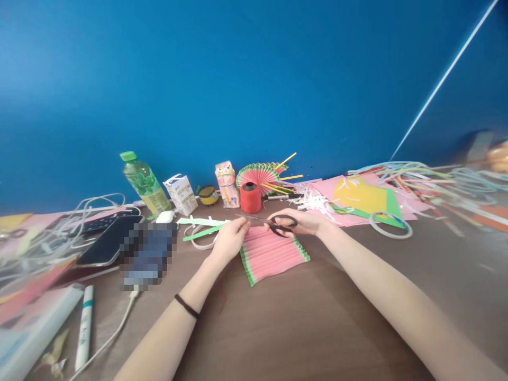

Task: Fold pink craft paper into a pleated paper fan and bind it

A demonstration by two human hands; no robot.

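Note:
My right hand (305,221) grips a pair of scissors (283,226) by the black handles, blades pointing left. The fingers of my left hand (232,237) are pinched together near the blade tips; what they hold is too small to make out. Beneath both hands lies a pleated pink paper (273,256) with green edges. Just behind stands a red thread spool (251,200). A short red thread (223,303) rests on the table in front of my left hand. Green and white paper strips (204,232) lie left of that hand.
A pleated paper fan (257,174) and yellow sticks (291,177) are behind the spool. Leftward stand a green-capped bottle (145,182), a carton (181,194) and phones (113,241). Rightward are coloured sheets (359,196), a tape roll (391,233) and paper strips. A marker (84,328) lies front left.

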